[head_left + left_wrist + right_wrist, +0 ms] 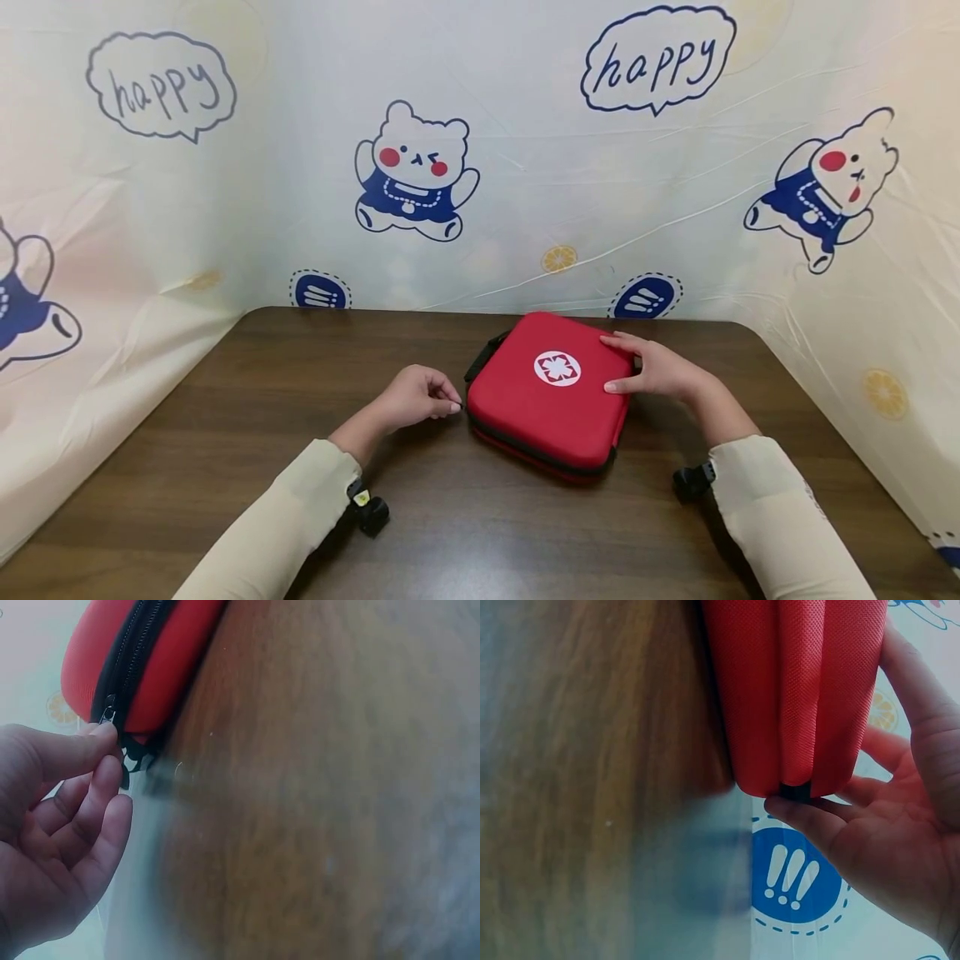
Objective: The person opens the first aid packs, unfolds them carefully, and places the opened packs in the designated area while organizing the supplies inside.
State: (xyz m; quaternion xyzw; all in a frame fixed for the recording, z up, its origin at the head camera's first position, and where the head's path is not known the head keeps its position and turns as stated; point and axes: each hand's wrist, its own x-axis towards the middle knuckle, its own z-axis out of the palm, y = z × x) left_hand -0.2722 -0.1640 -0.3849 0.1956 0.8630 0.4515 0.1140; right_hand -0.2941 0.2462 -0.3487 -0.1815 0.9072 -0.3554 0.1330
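Observation:
A red zippered first-aid case [525, 408] with a white round emblem lies flat and slightly turned on the table. At its left corner my left hand [422, 395] pinches a small zipper pull [109, 714] between thumb and forefinger, the other fingers loosely bent. The black zipper [131, 656] looks closed along the side seen in the left wrist view. My right hand [660, 368] rests over the case's right edge, thumb and fingers spread against it. In the right wrist view, fingers [810, 821] touch the case's far end.
The brown wooden table [300, 350] stands against a cloth backdrop [517, 83] printed with bears. A black carry handle [483, 357] sticks out from the case's left side. A small black camera [371, 512] is strapped at the left wrist, another [692, 482] at the right.

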